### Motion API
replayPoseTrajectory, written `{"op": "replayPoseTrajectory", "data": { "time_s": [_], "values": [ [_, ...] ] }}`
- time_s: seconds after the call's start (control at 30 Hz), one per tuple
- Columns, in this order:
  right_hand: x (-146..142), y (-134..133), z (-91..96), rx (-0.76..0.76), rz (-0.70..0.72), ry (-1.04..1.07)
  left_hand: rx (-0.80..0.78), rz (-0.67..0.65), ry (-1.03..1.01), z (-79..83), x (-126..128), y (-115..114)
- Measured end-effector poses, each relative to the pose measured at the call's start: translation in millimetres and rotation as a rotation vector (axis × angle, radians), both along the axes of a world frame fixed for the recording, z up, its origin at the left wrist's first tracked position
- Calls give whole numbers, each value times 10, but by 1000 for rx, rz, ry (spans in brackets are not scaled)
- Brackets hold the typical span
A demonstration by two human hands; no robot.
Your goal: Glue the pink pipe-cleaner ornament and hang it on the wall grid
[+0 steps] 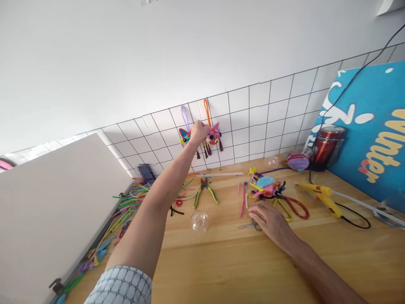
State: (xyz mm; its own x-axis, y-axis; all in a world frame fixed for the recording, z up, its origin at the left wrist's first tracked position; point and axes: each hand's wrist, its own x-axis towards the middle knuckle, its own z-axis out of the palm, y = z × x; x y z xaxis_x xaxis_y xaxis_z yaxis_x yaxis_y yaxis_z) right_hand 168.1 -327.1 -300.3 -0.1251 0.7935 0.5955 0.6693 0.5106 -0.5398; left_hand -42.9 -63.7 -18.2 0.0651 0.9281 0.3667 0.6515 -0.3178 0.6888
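My left hand (199,131) reaches up to the wire grid on the wall, its fingers closed at the left side of a hanging ornament with pink ears (214,135), round eyes, dark tassels and an orange loop. Partly behind this hand hangs a second ornament with blue ears (184,136) and a purple loop. On the table, my right hand (268,219) lies with its fingers stretched out, holding nothing I can see. It partly covers a small pair of scissors (248,226). Just beyond it are red-handled scissors (300,207) and a colourful pipe-cleaner figure (266,183).
Pliers (205,192) and a clear plastic ball (199,221) lie mid-table. Pipe cleaners (126,207) are heaped beside a white board (63,211) at left. To the right are a yellow glue gun (322,196) with its cord, a red flask (327,147) and a blue sign (373,126).
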Motion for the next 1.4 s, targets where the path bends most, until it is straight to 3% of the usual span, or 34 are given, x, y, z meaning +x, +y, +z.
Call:
{"op": "replayPoseTrajectory", "data": {
  "time_s": [0.47, 0.87, 0.97, 1.1, 1.27, 1.4],
  "values": [
    [-11, 18, -73, -46, 31, -13, -115, -77, -200, -84, -66, 218],
    [0, 10, -56, -128, 21, -27, -25, -84, -187, -198, -58, 226],
    [-7, 14, -68, -133, 8, -23, 77, -23, -97, -131, -47, 194],
    [-2, 19, -84, -141, 5, -23, 359, 71, 223, 86, 59, 179],
    [25, 32, -128, -138, -26, 7, 412, 55, 370, 323, 205, 314],
    [36, 48, -163, -134, -37, 8, 434, 78, 450, 347, 253, 442]
  ]
}}
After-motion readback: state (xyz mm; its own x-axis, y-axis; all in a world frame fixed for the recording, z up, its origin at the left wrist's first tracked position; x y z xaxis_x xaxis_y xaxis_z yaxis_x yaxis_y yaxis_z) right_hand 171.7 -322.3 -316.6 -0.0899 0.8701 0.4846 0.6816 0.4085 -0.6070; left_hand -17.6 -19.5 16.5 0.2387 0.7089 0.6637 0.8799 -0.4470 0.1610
